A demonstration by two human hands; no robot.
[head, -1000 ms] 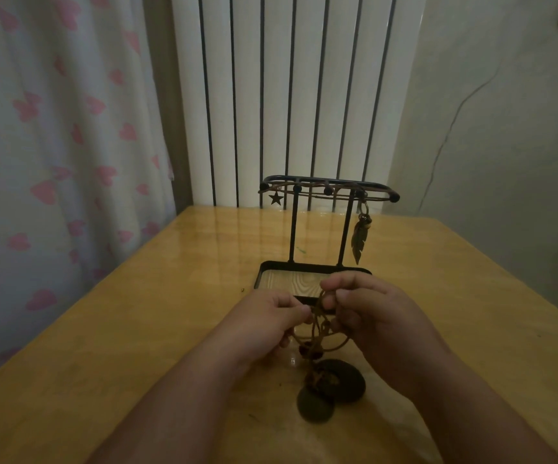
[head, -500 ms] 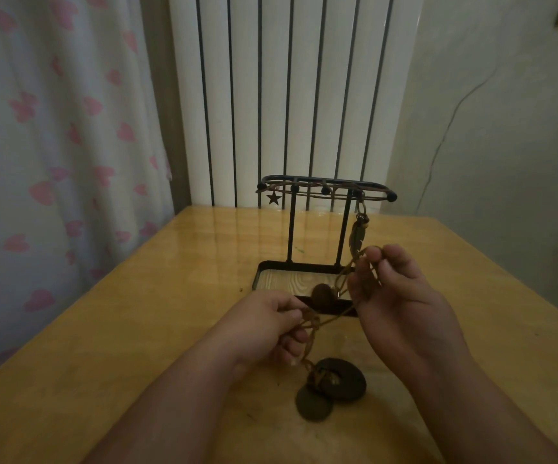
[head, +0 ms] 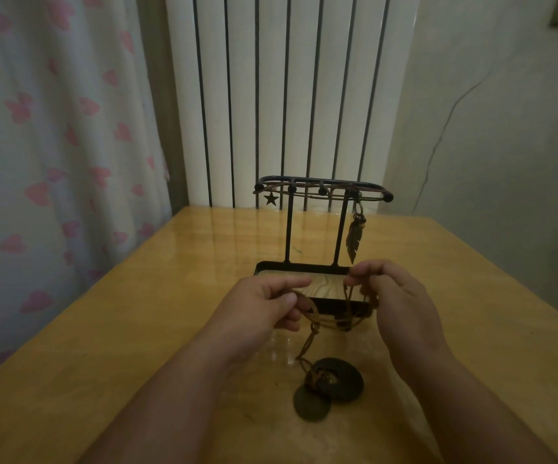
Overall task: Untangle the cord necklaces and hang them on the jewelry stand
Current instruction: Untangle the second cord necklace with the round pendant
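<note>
Your left hand (head: pixel 264 303) pinches the tan cord (head: pixel 308 308) between thumb and forefinger, just in front of the jewelry stand (head: pixel 304 265). Hold that end firm and low, I'd suggest, so the small knot (head: pixel 314 326) beside it gets slack to loosen rather than tighten. Your right hand (head: pixel 394 296) grips the other strands with curled fingers. Draw them gently sideways, not upward, since the two dark disc pendants (head: pixel 344 380) lying on the glossy wooden bench (head: pixel 137 346) weigh the loops down. The cord looks thin, matte and limp. From the stand's black wire rail, a flat star charm (head: pixel 271 199) hangs at the left and a ridged metal feather (head: pixel 354 241) at the right.
</note>
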